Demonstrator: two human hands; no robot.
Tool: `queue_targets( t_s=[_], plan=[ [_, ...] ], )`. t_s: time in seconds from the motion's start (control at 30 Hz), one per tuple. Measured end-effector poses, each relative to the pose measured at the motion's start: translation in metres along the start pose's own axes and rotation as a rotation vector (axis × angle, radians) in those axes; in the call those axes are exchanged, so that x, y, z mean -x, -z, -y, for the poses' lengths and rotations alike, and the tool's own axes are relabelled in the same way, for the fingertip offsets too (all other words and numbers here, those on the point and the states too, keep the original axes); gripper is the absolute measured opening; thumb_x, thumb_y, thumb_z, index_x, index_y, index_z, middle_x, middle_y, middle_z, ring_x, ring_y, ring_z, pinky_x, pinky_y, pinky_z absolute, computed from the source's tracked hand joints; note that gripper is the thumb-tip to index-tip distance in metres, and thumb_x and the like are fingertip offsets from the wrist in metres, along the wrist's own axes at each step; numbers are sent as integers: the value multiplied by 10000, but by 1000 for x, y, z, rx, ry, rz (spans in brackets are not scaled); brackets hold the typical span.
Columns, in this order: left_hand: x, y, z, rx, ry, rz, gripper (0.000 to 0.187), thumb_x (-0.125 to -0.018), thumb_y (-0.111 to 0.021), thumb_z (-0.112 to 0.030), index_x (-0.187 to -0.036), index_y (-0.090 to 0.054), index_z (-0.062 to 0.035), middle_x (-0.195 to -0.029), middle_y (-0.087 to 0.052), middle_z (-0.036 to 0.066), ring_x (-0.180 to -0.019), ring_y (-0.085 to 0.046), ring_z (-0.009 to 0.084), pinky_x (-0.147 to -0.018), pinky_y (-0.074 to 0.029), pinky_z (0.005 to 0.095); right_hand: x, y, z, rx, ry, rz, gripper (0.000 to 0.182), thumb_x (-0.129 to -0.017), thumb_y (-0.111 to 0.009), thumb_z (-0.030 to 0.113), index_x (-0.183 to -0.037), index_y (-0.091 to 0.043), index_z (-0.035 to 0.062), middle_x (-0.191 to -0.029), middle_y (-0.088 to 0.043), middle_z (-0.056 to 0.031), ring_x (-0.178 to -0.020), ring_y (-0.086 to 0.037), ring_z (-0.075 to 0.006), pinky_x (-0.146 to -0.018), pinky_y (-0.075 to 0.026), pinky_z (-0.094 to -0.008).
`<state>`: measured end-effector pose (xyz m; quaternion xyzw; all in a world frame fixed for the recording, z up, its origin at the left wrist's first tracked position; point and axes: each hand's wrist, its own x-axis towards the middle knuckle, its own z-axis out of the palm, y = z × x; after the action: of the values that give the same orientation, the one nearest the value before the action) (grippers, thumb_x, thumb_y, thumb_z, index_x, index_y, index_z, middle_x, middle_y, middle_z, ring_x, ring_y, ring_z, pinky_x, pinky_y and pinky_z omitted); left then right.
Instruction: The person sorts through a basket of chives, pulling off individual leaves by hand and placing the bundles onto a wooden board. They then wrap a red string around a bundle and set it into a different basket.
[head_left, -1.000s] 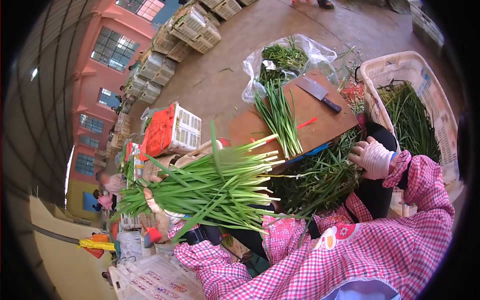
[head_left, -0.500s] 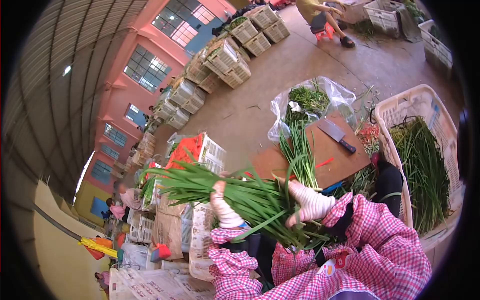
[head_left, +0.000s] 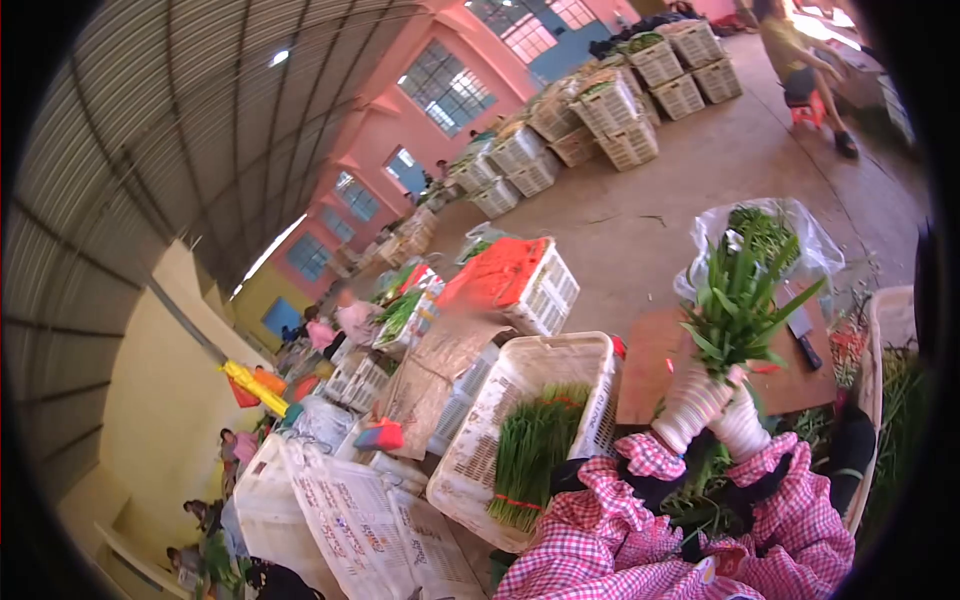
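Note:
Both wrists are wrapped in pale bands and come together over the brown board (head_left: 645,370). My left hand (head_left: 697,385) and my right hand (head_left: 738,400) close round a bunch of green leafy stalks (head_left: 735,305), which stands upright with its leaf tips pointing away from me. The leaves partly cover the fingers. Behind the bunch, a knife (head_left: 804,338) with a dark handle lies on the board's right part. An open plastic bag (head_left: 820,240) of greens sits beyond the board. Loose greens (head_left: 705,490) rest on my lap below the wrists.
Left of me, a white crate (head_left: 465,455) holds tied green bundles (head_left: 540,450). Beyond it stands a crate with red covering (head_left: 497,272). A crate of long greens (head_left: 875,370) is at my right. Stacked crates (head_left: 630,145) line the wall. A person (head_left: 795,60) sits at upper right.
The view has swung left. My hands have come together, and the bunch has turned from lying sideways to standing upright over the board. The crate with tied bundles has come into full view.

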<state>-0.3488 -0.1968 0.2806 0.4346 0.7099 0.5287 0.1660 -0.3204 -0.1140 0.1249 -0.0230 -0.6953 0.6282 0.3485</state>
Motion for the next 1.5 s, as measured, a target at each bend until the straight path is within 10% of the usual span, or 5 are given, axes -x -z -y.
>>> queue_targets(
  t_s=[0.1,0.17,0.53,1.07,1.5],
  plan=[
    [5,-2,-13,163,161,75,660,-765,-648,-254,-1292,-347,7,-1312,-411,228,-1180,-436,365,-971,-393,383,-5,5,61,-749,-129,-88,374,-779,-664,105,-1125,-543,31,-1026,-608,-75,-935,-574,-186,-830,-482,-333],
    [3,-1,-5,-461,-281,-22,782,-736,-658,-390,-1330,-336,5,-1384,-309,243,-1223,-369,359,-1032,-318,390,-5,19,48,-1113,-263,-10,405,-766,-694,118,-1132,-545,28,-1038,-611,-77,-956,-571,-177,-849,-475,-330],
    [20,55,-26,-422,-257,34,626,-778,-644,-417,-1225,-485,-8,-1172,-534,200,-1110,-473,339,-976,-348,425,-40,42,103,-344,-280,456,763,-522,-865,126,-1200,-526,37,-1082,-607,-37,-987,-547,-171,-880,-454,-325],
    [48,72,19,609,101,88,400,-801,-682,-128,-1157,-555,2,-1094,-607,82,-977,-575,186,-879,-455,341,-37,-24,77,-468,-363,934,596,-873,-584,346,-1338,-381,34,-1258,-490,-104,-1109,-464,-177,-922,-391,-367],
    [99,166,46,867,342,-353,274,-836,-605,-272,-873,-565,-3,-920,-625,175,-959,-603,330,-896,-459,526,7,90,40,143,-542,325,529,-781,-621,406,-1172,-583,52,-1068,-640,-115,-996,-597,-210,-895,-437,-327]
  ],
)
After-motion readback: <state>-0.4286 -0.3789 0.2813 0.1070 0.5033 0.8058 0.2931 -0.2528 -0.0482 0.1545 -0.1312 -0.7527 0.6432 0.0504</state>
